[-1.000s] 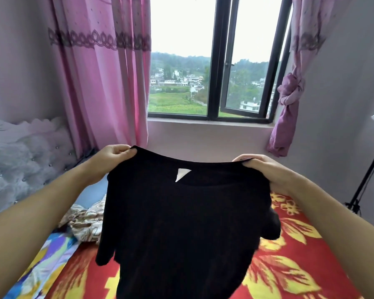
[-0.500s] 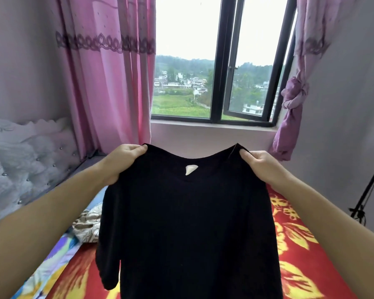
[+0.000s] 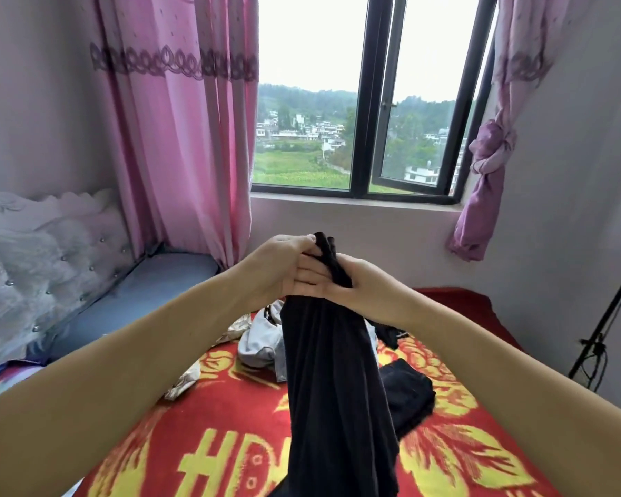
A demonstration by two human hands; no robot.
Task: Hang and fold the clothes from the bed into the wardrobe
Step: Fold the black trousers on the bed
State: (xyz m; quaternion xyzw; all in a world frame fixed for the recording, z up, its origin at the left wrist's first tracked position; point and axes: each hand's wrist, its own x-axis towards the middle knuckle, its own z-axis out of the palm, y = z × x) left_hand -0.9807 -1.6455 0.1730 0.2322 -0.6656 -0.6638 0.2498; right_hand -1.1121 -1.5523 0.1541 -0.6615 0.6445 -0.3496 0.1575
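Observation:
A black shirt (image 3: 332,382) hangs folded lengthwise over the bed (image 3: 230,443), which has a red and yellow blanket. My left hand (image 3: 284,263) and my right hand (image 3: 359,285) meet at its top, both gripping the gathered shoulders between them. More clothes lie on the bed behind it: a white and grey garment (image 3: 262,338), a beige patterned one (image 3: 190,378) and a dark folded one (image 3: 409,392). No wardrobe is in view.
A tufted grey headboard (image 3: 43,260) stands at the left. Pink curtains (image 3: 180,130) flank a black-framed window (image 3: 366,102) ahead. A black tripod stand (image 3: 603,335) is by the right wall.
My hands have come together from a spread hold, folding the shirt in half lengthwise. The clothes behind it on the bed are now uncovered.

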